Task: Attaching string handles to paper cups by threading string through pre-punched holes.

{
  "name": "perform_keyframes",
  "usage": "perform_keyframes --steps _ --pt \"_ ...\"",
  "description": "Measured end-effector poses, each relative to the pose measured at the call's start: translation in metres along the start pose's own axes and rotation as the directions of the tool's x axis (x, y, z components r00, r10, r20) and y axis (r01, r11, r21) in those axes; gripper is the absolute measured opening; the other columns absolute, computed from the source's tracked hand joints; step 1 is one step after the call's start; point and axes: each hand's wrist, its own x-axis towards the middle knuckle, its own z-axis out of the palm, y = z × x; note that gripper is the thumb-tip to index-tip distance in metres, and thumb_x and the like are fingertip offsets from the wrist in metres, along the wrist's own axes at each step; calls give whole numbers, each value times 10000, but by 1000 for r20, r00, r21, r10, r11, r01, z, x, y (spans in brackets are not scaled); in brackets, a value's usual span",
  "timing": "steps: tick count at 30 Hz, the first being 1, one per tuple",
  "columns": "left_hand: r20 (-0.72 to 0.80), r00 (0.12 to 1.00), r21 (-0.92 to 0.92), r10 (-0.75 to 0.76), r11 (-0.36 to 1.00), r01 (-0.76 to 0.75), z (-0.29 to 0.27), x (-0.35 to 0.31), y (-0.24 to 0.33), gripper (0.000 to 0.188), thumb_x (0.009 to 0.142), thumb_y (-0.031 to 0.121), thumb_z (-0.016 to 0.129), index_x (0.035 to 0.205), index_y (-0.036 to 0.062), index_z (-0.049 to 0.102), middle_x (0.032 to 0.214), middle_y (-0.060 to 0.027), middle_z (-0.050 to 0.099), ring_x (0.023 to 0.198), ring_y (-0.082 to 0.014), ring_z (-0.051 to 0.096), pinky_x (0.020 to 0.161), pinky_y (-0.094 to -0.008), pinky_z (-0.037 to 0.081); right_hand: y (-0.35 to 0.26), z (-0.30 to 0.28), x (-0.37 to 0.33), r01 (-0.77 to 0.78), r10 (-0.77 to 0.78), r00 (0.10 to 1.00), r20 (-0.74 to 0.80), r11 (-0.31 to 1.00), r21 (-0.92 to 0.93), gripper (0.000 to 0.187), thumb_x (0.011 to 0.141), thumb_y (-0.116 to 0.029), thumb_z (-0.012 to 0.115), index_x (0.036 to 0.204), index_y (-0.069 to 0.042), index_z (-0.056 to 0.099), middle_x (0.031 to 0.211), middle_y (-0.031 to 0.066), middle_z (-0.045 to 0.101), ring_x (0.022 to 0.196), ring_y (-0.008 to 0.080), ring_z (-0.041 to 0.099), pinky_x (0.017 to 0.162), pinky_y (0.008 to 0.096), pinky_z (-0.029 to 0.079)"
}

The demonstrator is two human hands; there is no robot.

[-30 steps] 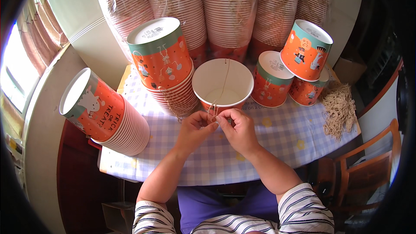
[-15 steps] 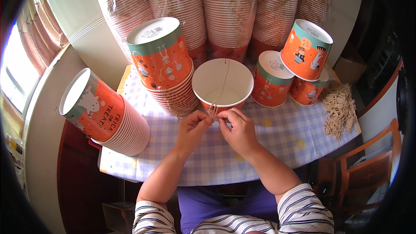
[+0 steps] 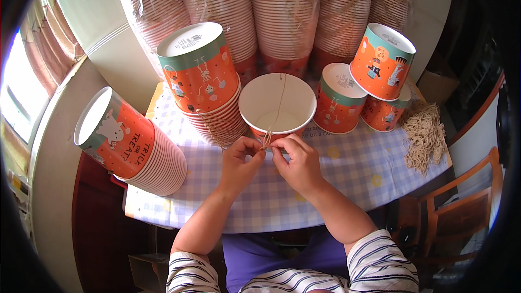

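Observation:
An open paper bucket (image 3: 277, 89) with a white inside stands upright at the table's middle. Across its mouth runs a thin tan cord (image 3: 280, 103), from a hole in the far rim to the near rim. There my left hand (image 3: 242, 160) and my right hand (image 3: 297, 161) meet, each pinching the cord with thumb and fingertips. The cord forms small loops between them; whether it is knotted cannot be seen. Just left of the bucket, more cords (image 3: 217, 127) hang over a stack of nested orange buckets (image 3: 202, 76).
A tilted bucket stack (image 3: 130, 141) leans at the left table edge. At right, three upturned buckets (image 3: 383, 62) are piled beside a heap of tan cords (image 3: 424, 138). Plastic-wrapped bucket stacks (image 3: 285, 16) line the back. A checked cloth (image 3: 347, 184) covers the table; a wooden chair (image 3: 461, 201) stands right.
My hands stay at the near rim, with slight finger movement on the cord; its loops have shifted a little. The whole view has moved very slightly.

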Motion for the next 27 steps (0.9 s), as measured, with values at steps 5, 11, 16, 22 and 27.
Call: perform_keyframes --steps 5,11,16,22,27 --pt "-34 989 144 147 979 -141 8 1 12 307 751 -14 681 1036 16 571 946 -23 594 830 -86 519 742 -227 431 0 0 0 34 -34 999 11 998 -46 124 742 12 659 846 -41 618 784 75 622 674 254 636 568 324 499" --pt "-10 969 328 246 917 -229 12 2 22 369 747 -26 685 1096 13 570 963 -36 608 818 -86 526 730 -229 438 2 2 0 85 -87 996 -35 995 -58 116 730 -31 662 820 -63 596 737 66 586 600 266 597 526 354 475" --pt "-29 981 239 191 954 -179 11 2 19 264 792 -4 650 1051 32 614 876 -9 635 767 -71 529 697 -217 435 1 0 0 82 -84 996 -32 995 -58 121 733 -11 663 831 -51 604 759 70 600 631 264 612 542 344 483" --pt "55 998 -2 27 1000 -27 4 2 14 136 837 -38 630 971 -13 637 940 -46 635 829 -84 571 729 -202 455 0 -1 1 94 -98 994 -43 991 -92 125 730 12 664 832 -40 611 787 74 620 654 267 626 560 339 493" --pt "68 995 -151 -76 985 86 3 1 12 119 836 -41 628 950 -7 636 945 -61 642 864 -100 591 755 -207 469 4 1 2 152 -161 984 -74 982 -110 144 723 -23 668 843 -56 597 765 62 602 623 263 603 538 348 482"
